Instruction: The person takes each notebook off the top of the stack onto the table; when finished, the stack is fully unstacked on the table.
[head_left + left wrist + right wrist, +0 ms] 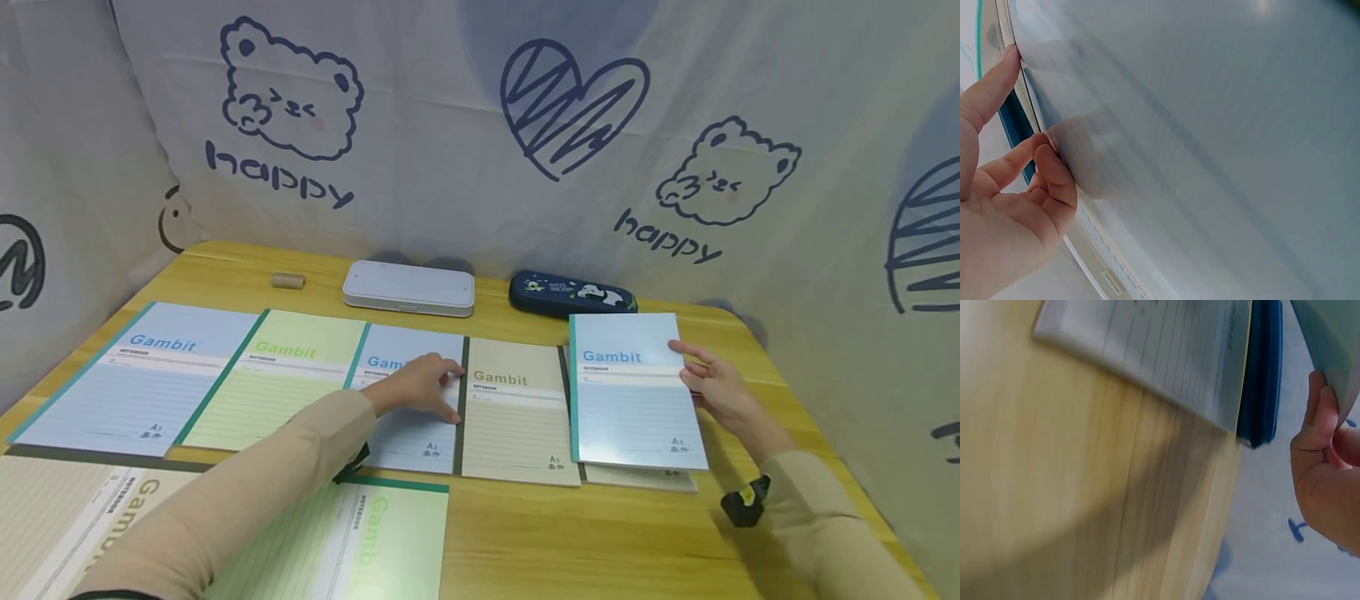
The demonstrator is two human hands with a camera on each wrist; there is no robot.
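Raised over the right end of a row of notebooks is a blue Gambit notebook (630, 417), which my right hand (723, 396) pinches by its right edge. In the right wrist view the thumb and fingers (1319, 415) meet at its edge. Beneath it a beige notebook (637, 477) is mostly hidden. My left hand (427, 385) lies over another blue notebook (405, 446), with fingertips at its right edge, beside the dark spine of a beige notebook (517, 433). The left wrist view shows fingers (997, 81) touching that edge.
Further left in the row lie a green notebook (300, 375) and a blue one (142, 392). Nearer me are a beige notebook (60, 508) and a green one (390, 542), turned sideways. Behind stand a white case (408, 287), a navy panda pencil case (570, 293) and a small brown cylinder (288, 282).
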